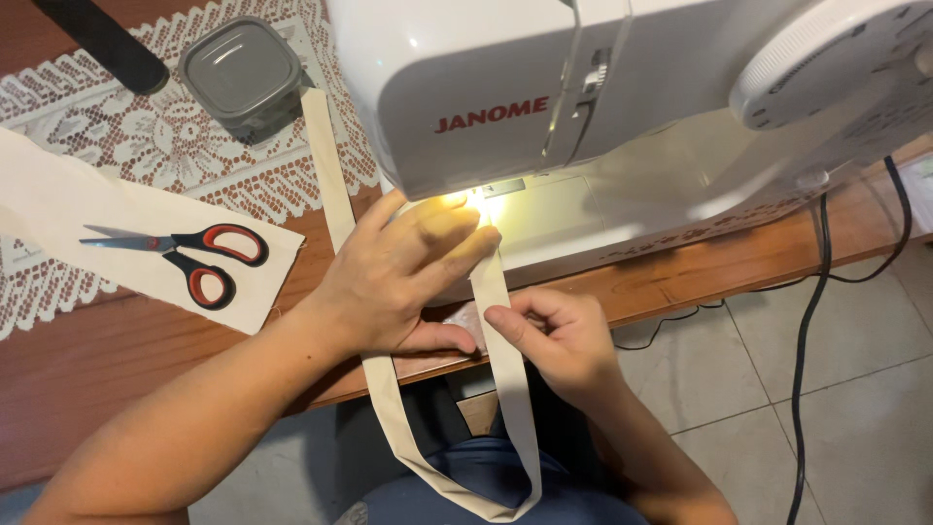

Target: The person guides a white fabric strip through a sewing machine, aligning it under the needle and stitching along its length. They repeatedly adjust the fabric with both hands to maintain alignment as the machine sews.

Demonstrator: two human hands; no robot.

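Cloth strap [512, 379] between both hands [466, 292].

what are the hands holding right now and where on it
Both hands are on the beige fabric strap. The right hand pinches its edge just below the sewing machine; the left hand presses it flat near the needle, fingers on top.

— What colours do you get on your feed?

— I see a plain cream fabric strip [505, 369] and a white sewing machine [603, 87] with red lettering and a warm yellow lamp glow.

— And over on the table?

— I make out scissors [185, 255] with red-and-black handles on a cream cloth piece [87, 219], white lace [126, 131] in a floral pattern, a grey container [241, 73], and reddish-brown wood [97, 360]. Black cables [807, 321] cross pale grey floor tiles [855, 389].
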